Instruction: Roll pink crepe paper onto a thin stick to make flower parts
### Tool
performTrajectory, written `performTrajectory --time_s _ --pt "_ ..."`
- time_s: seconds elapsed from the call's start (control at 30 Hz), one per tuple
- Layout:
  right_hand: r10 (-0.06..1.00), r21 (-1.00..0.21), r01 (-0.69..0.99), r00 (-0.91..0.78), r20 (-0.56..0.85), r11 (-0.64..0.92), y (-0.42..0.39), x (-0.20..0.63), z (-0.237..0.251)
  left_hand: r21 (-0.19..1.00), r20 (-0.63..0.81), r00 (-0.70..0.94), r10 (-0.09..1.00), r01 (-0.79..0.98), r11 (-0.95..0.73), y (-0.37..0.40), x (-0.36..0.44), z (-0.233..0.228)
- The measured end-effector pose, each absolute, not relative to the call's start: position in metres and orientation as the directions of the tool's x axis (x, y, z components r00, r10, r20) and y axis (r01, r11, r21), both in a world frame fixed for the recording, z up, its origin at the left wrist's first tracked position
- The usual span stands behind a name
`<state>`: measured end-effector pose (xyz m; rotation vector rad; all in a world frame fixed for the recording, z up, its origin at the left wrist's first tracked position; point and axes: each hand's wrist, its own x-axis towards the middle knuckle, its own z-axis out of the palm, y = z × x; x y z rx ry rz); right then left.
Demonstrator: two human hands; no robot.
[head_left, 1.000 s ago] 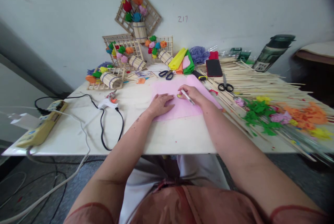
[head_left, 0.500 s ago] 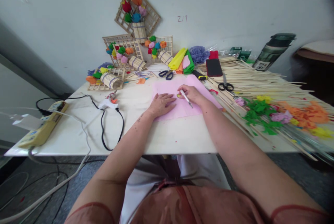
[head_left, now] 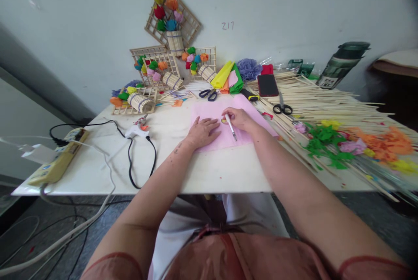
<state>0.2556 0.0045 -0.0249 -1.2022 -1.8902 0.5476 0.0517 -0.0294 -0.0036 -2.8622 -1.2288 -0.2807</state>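
Observation:
A pink sheet of thin paper (head_left: 209, 109) lies on the white table in front of me. My left hand (head_left: 204, 132) rests flat on its left part, fingers stretched out. Over the sheet's middle, my right hand (head_left: 238, 119) is closed around a white pen (head_left: 230, 126), whose clear end slants down toward me. Close to the right fingertips is a small yellow-green piece (head_left: 224, 120); whether they pinch it I cannot tell. Dark-handled scissors (head_left: 208, 94) lie just beyond the sheet, and a second pair of scissors (head_left: 282, 108) is to its right.
Thin wooden sticks (head_left: 320, 97) and crepe paper flowers (head_left: 329, 140) cover the right side. A phone (head_left: 267, 85) and a tilted bottle (head_left: 342, 64) stand farther back. A glue gun (head_left: 137, 129) with its cord and a power strip (head_left: 58, 160) lie left. Flower lattices (head_left: 173, 14) line the wall.
The pen in my right hand has tilted, its near end swinging slightly left and toward me. My left hand stays flat on the paper. The view has shifted slightly.

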Motion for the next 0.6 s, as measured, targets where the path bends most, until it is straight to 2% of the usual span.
performTrajectory --time_s 0.13,0.3,0.43,0.6 --pt "0.896 -0.712 0.548 -0.216 0.388 0.440 0.006 0.256 -0.026 0.014 0.039 0.656 0.754 0.754 -0.657 -0.029 0.058 0.009" --pt "0.894 -0.697 0.564 -0.225 0.386 0.443 0.003 0.255 -0.021 -0.124 -0.085 0.632 0.770 0.760 -0.637 -0.028 0.073 0.034" --pt "0.892 -0.671 0.590 -0.240 0.384 0.448 0.001 0.255 -0.019 -0.130 0.013 0.618 0.786 0.781 -0.611 -0.031 0.088 0.035" --pt "0.883 -0.656 0.598 -0.234 0.407 0.461 0.005 0.255 -0.023 -0.070 0.145 0.593 0.792 0.805 -0.590 -0.034 0.095 0.014"
